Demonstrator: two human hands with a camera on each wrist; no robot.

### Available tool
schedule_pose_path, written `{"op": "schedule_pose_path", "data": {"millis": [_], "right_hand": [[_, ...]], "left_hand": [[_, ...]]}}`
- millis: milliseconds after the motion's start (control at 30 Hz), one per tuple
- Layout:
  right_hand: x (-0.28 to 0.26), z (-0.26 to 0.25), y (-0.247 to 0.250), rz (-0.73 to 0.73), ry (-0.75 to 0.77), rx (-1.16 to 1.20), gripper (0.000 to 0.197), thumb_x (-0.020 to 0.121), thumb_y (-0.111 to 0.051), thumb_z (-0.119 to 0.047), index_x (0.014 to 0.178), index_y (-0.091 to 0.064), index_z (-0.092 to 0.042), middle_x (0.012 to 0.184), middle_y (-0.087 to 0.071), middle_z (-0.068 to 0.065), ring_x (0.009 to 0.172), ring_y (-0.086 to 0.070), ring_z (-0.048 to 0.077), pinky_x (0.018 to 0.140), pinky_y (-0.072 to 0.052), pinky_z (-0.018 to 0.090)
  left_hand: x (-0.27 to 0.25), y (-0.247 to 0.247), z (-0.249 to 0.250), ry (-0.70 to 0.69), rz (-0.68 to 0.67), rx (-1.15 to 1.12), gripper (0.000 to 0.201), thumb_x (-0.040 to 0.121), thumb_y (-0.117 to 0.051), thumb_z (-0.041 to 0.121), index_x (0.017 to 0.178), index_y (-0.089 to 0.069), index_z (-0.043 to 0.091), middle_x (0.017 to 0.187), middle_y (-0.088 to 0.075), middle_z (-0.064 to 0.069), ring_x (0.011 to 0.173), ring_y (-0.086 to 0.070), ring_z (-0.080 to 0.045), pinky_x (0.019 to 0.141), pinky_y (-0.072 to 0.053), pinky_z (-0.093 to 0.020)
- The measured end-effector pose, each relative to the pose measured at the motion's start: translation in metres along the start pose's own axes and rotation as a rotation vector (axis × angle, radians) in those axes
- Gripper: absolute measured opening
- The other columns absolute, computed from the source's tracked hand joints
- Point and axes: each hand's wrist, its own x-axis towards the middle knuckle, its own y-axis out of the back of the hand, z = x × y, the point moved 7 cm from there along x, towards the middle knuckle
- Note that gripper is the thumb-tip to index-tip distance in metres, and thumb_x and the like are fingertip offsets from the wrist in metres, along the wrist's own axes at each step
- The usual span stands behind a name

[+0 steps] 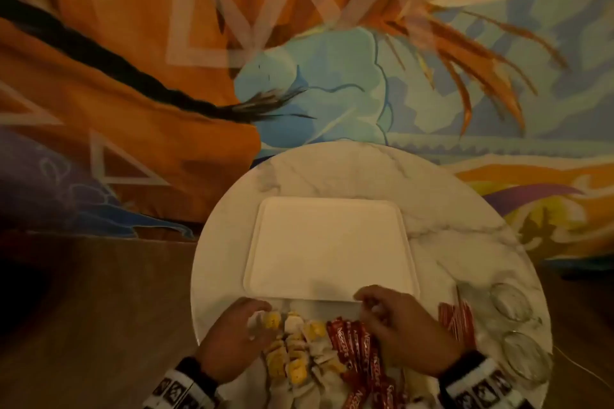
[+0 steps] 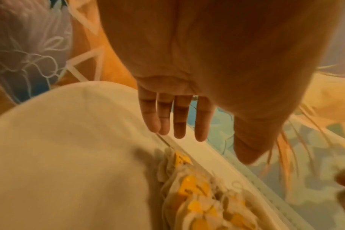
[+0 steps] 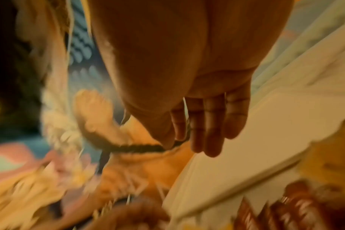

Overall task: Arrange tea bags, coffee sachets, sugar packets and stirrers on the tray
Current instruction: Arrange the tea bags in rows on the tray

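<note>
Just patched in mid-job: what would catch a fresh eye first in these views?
The bare white tray sits mid-way on the round marble table, nothing on it yet. At the table's near edge lie yellow-tagged tea bags and red coffee sachets, with the left hand and right hand over them. Behind looms a vivid orange-and-blue printed cloth.

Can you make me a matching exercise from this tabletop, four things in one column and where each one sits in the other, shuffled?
Things:
1. tray
2. tea bags
3. coffee sachets
4. glasses

Places:
A. beside the right hand, red pile
B. table's right edge
C. table's middle, nothing on it
D. beside the left hand, yellow-tagged pile

Pairs: 1-C, 2-D, 3-A, 4-B
</note>
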Motion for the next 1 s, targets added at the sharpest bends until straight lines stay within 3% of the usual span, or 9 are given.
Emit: {"op": "schedule_pose_path", "data": {"millis": [133,233,333,500,667,767,833,900,1000], "right_hand": [[0.019,-0.022,-0.068,-0.286,0.102,-0.35,0.043,0.09,-0.058,-0.05,0.131,-0.054,-0.038,0.125,-0.06,-0.014,0.113,-0.057,0.007,0.1,-0.048,0.034],[0.028,-0.015,-0.1,-0.459,0.113,-0.527,0.063,0.086,-0.065,-0.05,0.143,-0.046,-0.033,0.139,-0.05,-0.002,0.126,-0.047,0.022,0.105,-0.042,0.039],[0.033,-0.009,-0.114,-0.507,0.118,-0.68,0.068,0.087,-0.068,-0.039,0.148,-0.04,-0.028,0.144,-0.045,0.004,0.128,-0.044,0.03,0.104,-0.039,0.041],[0.045,-0.007,-0.117,-0.428,0.144,-0.675,0.049,0.095,-0.055,-0.033,0.143,-0.048,-0.036,0.131,-0.058,0.006,0.116,-0.056,0.033,0.095,-0.044,0.04],[0.054,0.002,-0.107,-0.332,0.103,-0.523,0.033,0.098,-0.05,-0.036,0.128,-0.063,-0.033,0.121,-0.067,0.002,0.112,-0.062,0.025,0.093,-0.049,0.036],[0.061,0.007,-0.091,-0.248,0.107,-0.41,0.03,0.094,-0.057,-0.027,0.123,-0.067,-0.03,0.12,-0.068,-0.003,0.111,-0.061,0.018,0.093,-0.048,0.033],[0.065,0.01,-0.077,-0.179,0.106,-0.322,0.025,0.092,-0.06,-0.033,0.116,-0.069,-0.032,0.115,-0.069,-0.012,0.105,-0.062,0.009,0.092,-0.05,0.03],[0.068,0.012,-0.064,-0.117,0.115,-0.21,0.019,0.091,-0.063,-0.037,0.109,-0.071,-0.033,0.107,-0.07,-0.017,0.097,-0.061,0.0,0.088,-0.05,0.024],[0.069,0.009,-0.051,-0.08,0.141,-0.064,0.013,0.092,-0.067,-0.032,0.104,-0.073,-0.03,0.102,-0.071,-0.016,0.092,-0.061,-0.003,0.082,-0.048,0.015]], "left_hand": [[0.004,-0.021,0.011,-0.128,-0.206,0.11,0.044,0.074,-0.072,0.062,0.112,-0.054,0.051,0.119,-0.052,0.025,0.113,-0.05,0.004,0.1,-0.043,-0.026],[0.006,-0.037,0.006,-0.2,-0.314,0.176,0.05,0.075,-0.07,0.065,0.12,-0.053,0.052,0.122,-0.052,0.019,0.115,-0.048,-0.005,0.101,-0.041,-0.032],[0.01,-0.045,0.0,-0.167,-0.364,0.269,0.063,0.073,-0.069,0.059,0.131,-0.052,0.042,0.127,-0.049,0.011,0.117,-0.044,-0.012,0.1,-0.042,-0.035],[0.018,-0.055,0.008,-0.162,-0.399,0.309,0.08,0.07,-0.057,0.073,0.139,-0.05,0.033,0.131,-0.051,0.007,0.121,-0.045,-0.013,0.104,-0.041,-0.035],[0.032,-0.064,0.013,-0.135,-0.402,0.285,0.039,0.075,-0.056,0.056,0.11,-0.065,0.041,0.112,-0.066,0.014,0.103,-0.06,-0.009,0.089,-0.051,-0.033],[0.036,-0.061,0.011,-0.073,-0.389,0.241,0.017,0.077,-0.055,0.052,0.092,-0.061,0.046,0.098,-0.063,0.018,0.091,-0.06,-0.005,0.084,-0.052,-0.032],[0.04,-0.056,0.013,-0.056,-0.33,0.236,0.004,0.083,-0.058,0.047,0.086,-0.056,0.047,0.089,-0.056,0.017,0.083,-0.055,-0.004,0.079,-0.049,-0.025],[0.044,-0.049,0.02,-0.057,-0.265,0.22,0.006,0.084,-0.058,0.049,0.086,-0.058,0.043,0.086,-0.054,0.017,0.081,-0.054,-0.002,0.073,-0.04,-0.013],[0.048,-0.045,0.029,-0.051,-0.212,0.197,0.02,0.08,-0.053,0.053,0.086,-0.062,0.035,0.087,-0.056,0.014,0.082,-0.054,-0.001,0.074,-0.039,-0.014]]}}
